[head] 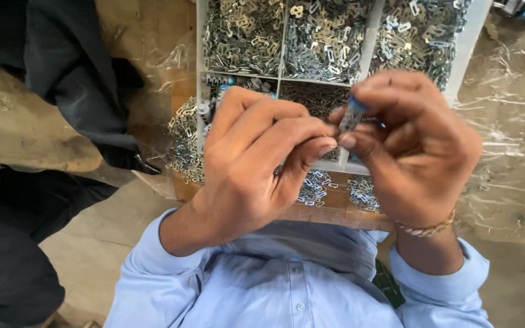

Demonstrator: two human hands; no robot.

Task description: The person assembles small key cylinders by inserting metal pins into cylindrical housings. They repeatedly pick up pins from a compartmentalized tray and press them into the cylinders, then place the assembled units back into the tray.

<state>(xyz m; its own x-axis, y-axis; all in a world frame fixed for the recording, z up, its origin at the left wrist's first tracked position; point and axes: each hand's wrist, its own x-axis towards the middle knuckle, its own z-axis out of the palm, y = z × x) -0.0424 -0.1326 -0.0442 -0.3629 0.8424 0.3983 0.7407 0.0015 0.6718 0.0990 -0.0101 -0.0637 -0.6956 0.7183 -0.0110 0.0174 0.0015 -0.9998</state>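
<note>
- The right hand [417, 143] is closed around a small grey metal part with a blue end [352, 114], pinching it between thumb and fingertips, near the middle of the view, slightly toward 1 o'clock.
- The left hand [256, 161] sits at 9 o'clock of the right one, its fingers curled inward; its thumb and forefinger tips meet the lower end of the same part, so both hands grip it together.
- The part is held tilted, blue end up, above the near edge of a white compartment tray [200, 54].
- The tray lies at 12 o'clock of the hands and its sections are heaped with small stamped metal clips [326, 36].
- More loose clips [185, 143] lie piled outside the tray at 9 o'clock of it, on the wooden tabletop [135, 24].
- A beaded bracelet [426, 229] circles the right wrist, and light blue shirt sleeves [153, 255] cover both forearms.
- Crinkled clear plastic sheeting [505, 121] spreads at 3 o'clock.
- Dark cloth [62, 54] lies at 10 o'clock.
</note>
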